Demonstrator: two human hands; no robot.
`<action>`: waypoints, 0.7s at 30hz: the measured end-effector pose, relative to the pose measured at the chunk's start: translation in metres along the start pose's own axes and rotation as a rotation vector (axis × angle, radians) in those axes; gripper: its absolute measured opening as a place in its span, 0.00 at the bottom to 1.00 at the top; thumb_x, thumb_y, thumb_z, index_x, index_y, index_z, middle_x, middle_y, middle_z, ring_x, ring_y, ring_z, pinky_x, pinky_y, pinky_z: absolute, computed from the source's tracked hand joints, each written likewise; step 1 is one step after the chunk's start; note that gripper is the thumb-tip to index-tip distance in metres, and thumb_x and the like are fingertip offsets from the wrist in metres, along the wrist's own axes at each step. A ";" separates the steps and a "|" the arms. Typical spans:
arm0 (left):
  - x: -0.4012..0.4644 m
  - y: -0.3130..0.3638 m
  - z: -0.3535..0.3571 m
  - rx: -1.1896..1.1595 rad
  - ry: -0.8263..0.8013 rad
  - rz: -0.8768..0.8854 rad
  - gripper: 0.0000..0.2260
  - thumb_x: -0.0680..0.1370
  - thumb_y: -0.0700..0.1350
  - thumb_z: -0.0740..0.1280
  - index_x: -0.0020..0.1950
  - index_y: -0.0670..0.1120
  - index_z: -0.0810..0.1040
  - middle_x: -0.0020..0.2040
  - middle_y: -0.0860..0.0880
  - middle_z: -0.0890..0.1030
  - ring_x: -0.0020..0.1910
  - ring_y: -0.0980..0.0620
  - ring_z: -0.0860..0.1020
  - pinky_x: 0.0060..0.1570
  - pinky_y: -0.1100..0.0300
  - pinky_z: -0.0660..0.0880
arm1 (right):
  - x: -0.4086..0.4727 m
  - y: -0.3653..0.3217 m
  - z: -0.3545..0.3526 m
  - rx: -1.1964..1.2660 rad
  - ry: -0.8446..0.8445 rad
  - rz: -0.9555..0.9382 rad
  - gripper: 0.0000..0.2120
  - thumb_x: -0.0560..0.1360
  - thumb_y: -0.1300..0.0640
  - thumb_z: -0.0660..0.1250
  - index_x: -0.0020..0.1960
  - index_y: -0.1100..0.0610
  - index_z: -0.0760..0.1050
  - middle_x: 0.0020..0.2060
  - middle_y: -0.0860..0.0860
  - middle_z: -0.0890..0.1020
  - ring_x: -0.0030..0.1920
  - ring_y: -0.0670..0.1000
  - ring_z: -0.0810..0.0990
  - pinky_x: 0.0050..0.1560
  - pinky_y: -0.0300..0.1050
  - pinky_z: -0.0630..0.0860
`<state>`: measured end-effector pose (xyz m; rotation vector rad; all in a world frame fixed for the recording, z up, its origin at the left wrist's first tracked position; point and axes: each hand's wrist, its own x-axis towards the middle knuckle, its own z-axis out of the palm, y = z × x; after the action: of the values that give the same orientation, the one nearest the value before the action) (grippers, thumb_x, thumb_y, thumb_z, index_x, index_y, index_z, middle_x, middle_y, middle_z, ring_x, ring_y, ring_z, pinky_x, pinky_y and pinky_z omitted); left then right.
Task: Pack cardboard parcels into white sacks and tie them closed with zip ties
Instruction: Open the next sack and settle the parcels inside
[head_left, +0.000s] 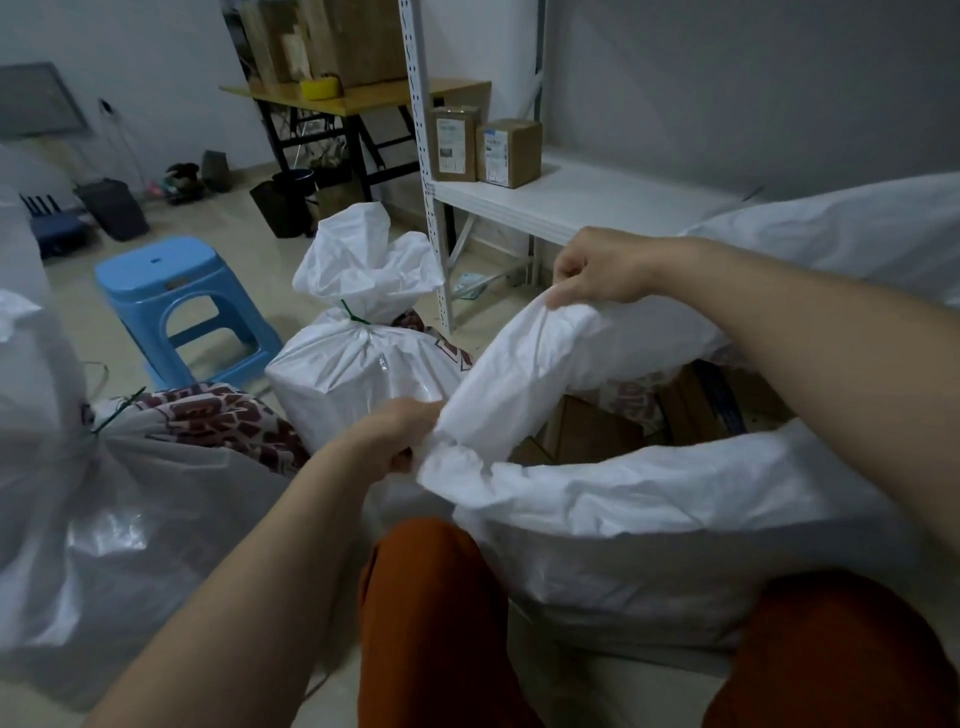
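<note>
An open white sack (649, 509) stands between my knees, its mouth wide. Brown cardboard parcels (597, 431) lie inside it. My left hand (400, 436) grips the bunched near-left corner of the sack's rim. My right hand (602, 270) pinches the far edge of the rim and holds it up. A tied white sack (353, 364) stands behind, closed with a green zip tie (356, 317). Another tied sack (104, 509) lies at the left, also with a green tie (111, 413).
A blue plastic stool (176, 301) stands on the floor at left. A white metal shelf (571, 205) at right holds two cardboard boxes (485, 145). A further white sack (841, 234) lies on the right. A yellow-topped table (353, 98) and dark bags sit at the back.
</note>
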<state>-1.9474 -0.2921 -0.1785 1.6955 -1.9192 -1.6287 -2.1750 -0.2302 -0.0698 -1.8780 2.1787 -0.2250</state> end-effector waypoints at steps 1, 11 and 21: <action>0.003 0.003 -0.001 0.240 0.088 0.053 0.14 0.79 0.51 0.62 0.40 0.42 0.74 0.34 0.46 0.74 0.28 0.50 0.73 0.27 0.63 0.70 | 0.000 0.004 0.000 0.020 -0.001 0.027 0.16 0.76 0.51 0.67 0.34 0.59 0.72 0.30 0.51 0.71 0.31 0.50 0.67 0.32 0.43 0.63; 0.001 0.090 0.040 0.254 0.010 0.595 0.12 0.79 0.47 0.64 0.35 0.46 0.75 0.32 0.48 0.75 0.32 0.50 0.73 0.35 0.57 0.71 | 0.011 0.005 0.001 -0.028 0.015 0.101 0.15 0.77 0.50 0.66 0.37 0.58 0.75 0.34 0.54 0.75 0.35 0.52 0.71 0.36 0.45 0.65; 0.034 0.101 0.014 0.096 -0.148 0.153 0.07 0.76 0.38 0.65 0.46 0.35 0.78 0.43 0.36 0.81 0.39 0.42 0.80 0.41 0.47 0.78 | -0.001 0.024 0.018 -0.852 0.269 -0.304 0.11 0.76 0.63 0.58 0.54 0.55 0.75 0.51 0.49 0.79 0.58 0.53 0.71 0.65 0.50 0.61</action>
<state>-2.0347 -0.3297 -0.1276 1.4541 -2.1692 -1.6712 -2.1924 -0.2243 -0.0940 -2.7602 2.3577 0.5172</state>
